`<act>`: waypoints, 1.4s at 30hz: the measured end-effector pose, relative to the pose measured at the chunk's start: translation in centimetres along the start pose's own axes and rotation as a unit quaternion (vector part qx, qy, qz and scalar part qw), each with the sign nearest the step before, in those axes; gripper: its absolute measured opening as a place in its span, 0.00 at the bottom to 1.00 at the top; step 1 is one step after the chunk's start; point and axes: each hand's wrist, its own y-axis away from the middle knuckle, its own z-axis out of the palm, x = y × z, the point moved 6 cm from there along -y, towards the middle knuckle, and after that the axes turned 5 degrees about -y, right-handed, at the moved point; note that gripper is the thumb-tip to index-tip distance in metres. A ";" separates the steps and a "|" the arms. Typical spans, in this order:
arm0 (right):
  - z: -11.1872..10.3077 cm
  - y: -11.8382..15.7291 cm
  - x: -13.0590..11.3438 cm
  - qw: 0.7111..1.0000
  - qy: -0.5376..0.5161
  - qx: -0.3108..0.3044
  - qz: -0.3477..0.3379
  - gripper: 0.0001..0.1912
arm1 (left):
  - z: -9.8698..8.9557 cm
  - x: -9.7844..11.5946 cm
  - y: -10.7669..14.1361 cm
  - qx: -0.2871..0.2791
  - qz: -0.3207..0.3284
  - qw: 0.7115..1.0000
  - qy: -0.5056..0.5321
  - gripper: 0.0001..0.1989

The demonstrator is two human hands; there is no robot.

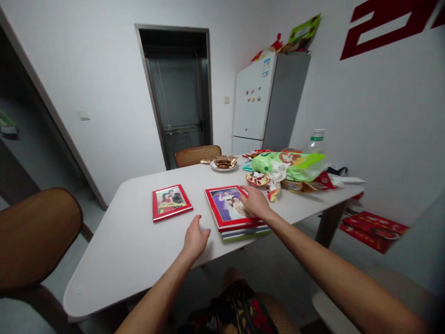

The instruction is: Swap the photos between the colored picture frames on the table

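Note:
A red picture frame (pixel 214 212) with a photo on a purple ground lies on top of a small stack of flat items (pixel 239 235), at the table's near edge. My right hand (pixel 255 202) reaches across the frame's right side, fingers bent at its upper right part; some fingertips are hidden. My left hand (pixel 196 237) is open just left of the stack, thumb raised, touching nothing that I can see. Further left, a second, smaller red picture frame (pixel 170 214) lies flat with its photo facing up.
On the white table (pixel 114 250) stand a plate of wrapped snacks (pixel 224 163), a cut pomegranate (pixel 257 179), a green plastic bag (pixel 292 164) and a clear bottle (pixel 316 143). Wooden chairs stand at the left (pixel 38 236) and the far side. A red box (pixel 373 229) is at the right.

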 end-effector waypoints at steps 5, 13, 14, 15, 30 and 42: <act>4.8 6.6 -10.2 0.948 -0.160 -0.076 -0.264 0.15 | -4.4 -6.1 -4.1 0.022 -0.032 0.989 -0.140 0.27; 13.9 8.1 -9.6 0.966 -0.133 -0.084 -0.204 0.19 | -6.0 -7.8 -4.1 -0.012 0.006 0.968 -0.251 0.25; 14.1 7.6 -8.8 0.972 -0.137 -0.064 -0.181 0.20 | -6.1 -7.4 -3.0 -0.012 0.014 0.966 -0.257 0.25; 14.2 7.1 -8.2 0.975 -0.142 -0.046 -0.165 0.20 | -6.3 -7.1 -1.5 -0.012 0.021 0.965 -0.263 0.25; 12.6 10.6 -8.2 0.955 -0.251 -0.106 -0.114 0.21 | -3.5 -1.9 9.7 0.005 0.131 0.966 -0.223 0.19; 10.8 11.0 -16.2 0.922 -0.311 -0.132 -0.192 0.22 | -14.6 -2.4 10.4 0.250 -0.026 0.932 0.260 0.22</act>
